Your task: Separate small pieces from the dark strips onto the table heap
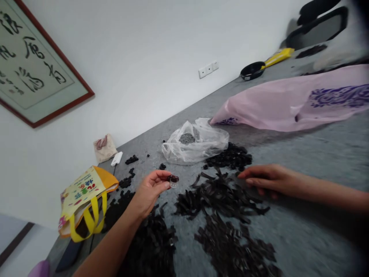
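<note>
My left hand (150, 192) pinches a small round cap (173, 179) between thumb and fingertips; it looks dark reddish with a clear lower rim. Just right of it lies a pile of black flat strips (221, 196). Over the right edge of that pile hovers my right hand (263, 179), its fingers loosely bent and apart, and I see nothing between them. Small round black pieces (230, 157) are heaped behind the strips. In front lies a second heap of short dark strips (233, 246), and more dark pieces (152, 246) spread beneath my left forearm.
A clear plastic bag (196, 144) holding small dark bits sits behind the piles. Pink cloth (276, 100) covers the back right, near a black round dish (252, 70) and a yellow packet (279, 57). At left stands a yellow-handled bag (83, 196) beside a small pouch (104, 149).
</note>
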Demonstrator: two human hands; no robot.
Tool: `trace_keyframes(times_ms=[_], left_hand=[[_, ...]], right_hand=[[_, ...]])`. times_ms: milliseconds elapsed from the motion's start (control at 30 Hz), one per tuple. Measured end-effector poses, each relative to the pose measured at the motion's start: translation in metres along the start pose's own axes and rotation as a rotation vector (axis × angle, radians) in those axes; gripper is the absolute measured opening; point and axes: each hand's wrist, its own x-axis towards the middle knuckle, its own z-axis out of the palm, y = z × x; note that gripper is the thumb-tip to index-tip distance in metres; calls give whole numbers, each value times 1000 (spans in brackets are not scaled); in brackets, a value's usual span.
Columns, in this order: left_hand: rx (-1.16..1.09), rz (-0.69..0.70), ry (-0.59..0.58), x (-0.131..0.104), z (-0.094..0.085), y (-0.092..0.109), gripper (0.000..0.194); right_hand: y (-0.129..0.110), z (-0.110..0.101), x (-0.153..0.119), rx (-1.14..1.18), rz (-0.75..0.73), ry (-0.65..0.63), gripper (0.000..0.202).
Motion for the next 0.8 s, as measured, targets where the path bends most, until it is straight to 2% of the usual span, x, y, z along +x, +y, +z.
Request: trace_keyframes(times_ms=[100, 200, 333, 433, 533, 633, 700, 800], left_hand=[[56, 55, 15, -3, 16, 0, 25], [74, 84, 33, -15, 34, 5, 24], [71, 139, 68, -42, 58, 17, 23], [143, 212, 112, -66, 72, 23, 21], [212, 269, 160, -88, 79, 25, 20], [218, 271, 178, -103, 83, 19, 21], [187, 263, 191, -109, 86, 14, 22], [75, 252, 235, -112, 91, 6, 28]], right_hand=[[-9, 10, -6, -52, -125, 48, 37], [-36, 30, -18, 43, -232, 49, 37], [-82, 59, -31, 385, -109, -101, 42], [-102, 72, -36, 576, -46, -242, 45], [-108, 81, -43, 743, -23, -374, 47], [-104, 90, -51, 827, -13, -450, 44], [-99, 95, -55, 834, -40, -419, 41], [-92, 101, -55, 775, -151, -266, 40]])
